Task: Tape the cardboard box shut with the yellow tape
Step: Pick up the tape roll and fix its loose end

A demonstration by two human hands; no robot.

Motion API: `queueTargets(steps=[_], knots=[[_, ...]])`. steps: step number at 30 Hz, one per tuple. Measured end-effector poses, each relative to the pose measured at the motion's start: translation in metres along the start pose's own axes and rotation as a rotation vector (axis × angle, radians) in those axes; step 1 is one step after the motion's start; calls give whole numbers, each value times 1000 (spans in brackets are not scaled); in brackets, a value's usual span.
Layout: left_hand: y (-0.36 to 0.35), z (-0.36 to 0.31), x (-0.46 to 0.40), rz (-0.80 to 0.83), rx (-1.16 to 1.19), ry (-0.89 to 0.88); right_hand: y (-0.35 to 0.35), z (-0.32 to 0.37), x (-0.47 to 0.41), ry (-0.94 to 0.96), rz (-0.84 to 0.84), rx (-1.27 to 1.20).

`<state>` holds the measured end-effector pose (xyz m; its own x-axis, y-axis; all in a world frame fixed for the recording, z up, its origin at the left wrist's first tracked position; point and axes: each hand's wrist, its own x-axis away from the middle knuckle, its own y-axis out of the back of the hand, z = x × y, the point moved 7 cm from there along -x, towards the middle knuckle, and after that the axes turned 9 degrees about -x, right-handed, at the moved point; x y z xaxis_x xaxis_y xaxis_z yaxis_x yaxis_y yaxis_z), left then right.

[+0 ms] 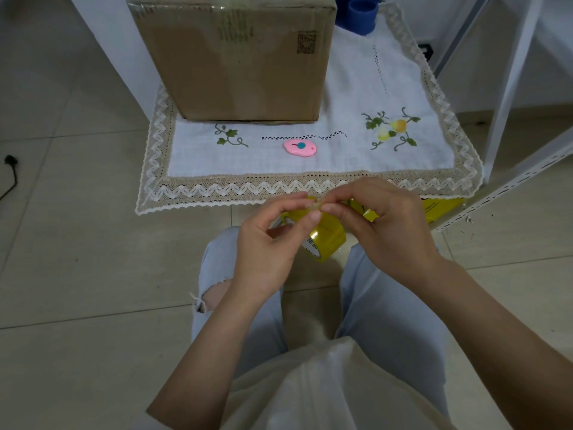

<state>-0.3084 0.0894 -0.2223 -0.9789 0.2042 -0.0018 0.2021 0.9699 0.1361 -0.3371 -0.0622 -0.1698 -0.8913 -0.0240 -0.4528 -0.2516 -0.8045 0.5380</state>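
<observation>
A brown cardboard box (242, 57) stands at the back of a low cloth-covered table. Below the table's front edge, above my knees, both hands hold a roll of yellow tape (325, 240). My left hand (269, 243) wraps the roll's left side, thumb and forefinger pinched at its top. My right hand (387, 218) pinches the same spot from the right, where the tape's loose end seems to be; yellow tape (369, 214) also shows under its fingers. Much of the roll is hidden by my fingers.
A small pink cutter (299, 148) lies on the white embroidered cloth (387, 97) in front of the box. A blue object (359, 13) stands behind the box on the right. A white metal rack (511, 88) rises at the right. A black cable (11, 175) lies on the tiled floor.
</observation>
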Motion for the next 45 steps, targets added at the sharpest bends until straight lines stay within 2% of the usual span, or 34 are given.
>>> queueTargets(steps=[6, 9, 14, 20, 29, 36, 45], knots=[[-10, 8, 0, 50, 134, 153, 1, -1, -6, -101, 12, -142], [-13, 11, 2, 58, 214, 231, 1, -7, -7, -218, 26, -248], [-16, 7, 1, 80, 219, 234, -3, -13, -6, -333, 77, -322], [-14, 10, 1, 13, 208, 271, -5, -16, -6, -424, 97, -428], [-11, 6, 0, -54, 213, 331, -5, -14, 1, -422, 5, -395], [-10, 4, -1, -81, 256, 373, -7, -8, -1, -393, 5, -340], [-9, 0, -2, -112, 241, 359, -4, -3, -3, -177, -22, -47]])
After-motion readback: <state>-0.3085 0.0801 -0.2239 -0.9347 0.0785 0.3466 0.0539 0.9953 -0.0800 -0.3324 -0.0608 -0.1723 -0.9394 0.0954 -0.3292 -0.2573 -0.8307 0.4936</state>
